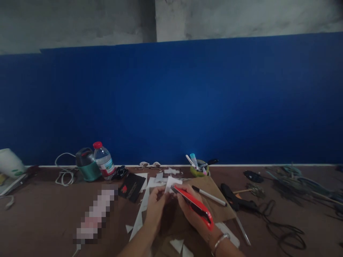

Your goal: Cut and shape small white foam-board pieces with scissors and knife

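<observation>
My left hand [155,204] is closed on a small white piece of paper [172,182], holding it up over the middle of the table. In my right hand [189,207] lies a red utility knife [197,205], its front end against or very near the paper's lower edge. Whether the blade touches the paper I cannot tell. Beneath both hands are brown card [214,189] and white sheets [142,210]. Cut white paper scraps [177,245] lie close to me, below my hands. A white marker with a black cap [210,196] rests on the card, right of the knife.
A green pen cup [198,172] stands at the back. To the right lie a black glue gun [237,200] with its cord and a tangle of wires [297,182]. On the left are a water bottle [104,160], a teal container [89,172] and a black booklet [132,186].
</observation>
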The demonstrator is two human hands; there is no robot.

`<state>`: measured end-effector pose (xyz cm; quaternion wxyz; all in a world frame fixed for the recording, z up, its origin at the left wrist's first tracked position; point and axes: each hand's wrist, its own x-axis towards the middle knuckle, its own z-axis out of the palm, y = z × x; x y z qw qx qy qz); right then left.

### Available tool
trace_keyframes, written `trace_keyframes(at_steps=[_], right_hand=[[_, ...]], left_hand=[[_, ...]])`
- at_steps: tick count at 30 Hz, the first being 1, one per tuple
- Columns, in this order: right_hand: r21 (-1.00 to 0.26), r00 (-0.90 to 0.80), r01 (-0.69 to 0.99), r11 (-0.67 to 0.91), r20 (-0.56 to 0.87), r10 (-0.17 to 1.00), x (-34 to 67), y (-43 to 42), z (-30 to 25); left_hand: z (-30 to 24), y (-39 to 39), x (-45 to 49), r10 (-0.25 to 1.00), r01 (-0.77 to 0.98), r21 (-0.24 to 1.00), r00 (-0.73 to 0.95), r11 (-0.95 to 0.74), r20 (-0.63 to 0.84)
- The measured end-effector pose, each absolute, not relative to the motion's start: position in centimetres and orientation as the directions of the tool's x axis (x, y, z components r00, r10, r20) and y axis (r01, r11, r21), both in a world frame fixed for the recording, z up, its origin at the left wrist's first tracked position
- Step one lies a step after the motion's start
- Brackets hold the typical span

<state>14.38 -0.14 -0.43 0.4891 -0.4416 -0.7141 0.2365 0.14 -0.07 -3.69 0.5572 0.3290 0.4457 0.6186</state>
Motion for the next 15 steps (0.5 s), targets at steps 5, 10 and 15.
trace_keyframes(at_steps=[5, 10, 15], right_hand=[[-0.753, -0.169, 0.393, 0.528, 0.505, 0.847, 14.62, 0.11, -0.50], [-0.765, -0.203, 0.371, 0.526, 0.486, 0.850, 14.91, 0.36, -0.52], [-0.767, -0.214, 0.353, 0.535, 0.490, 0.845, 15.10, 0.92, -1.21]], left_hand=[[-4.00, 0.05, 0.12, 0.984, -0.441, 0.897, -0.152, 0.013, -0.089], [-4.15, 0.10, 0.05, 0.986, -0.442, 0.897, -0.147, 0.004, -0.077], [-4.18, 0.21, 0.02, 0.988, -0.486, 0.874, -0.127, 0.017, -0.089]])
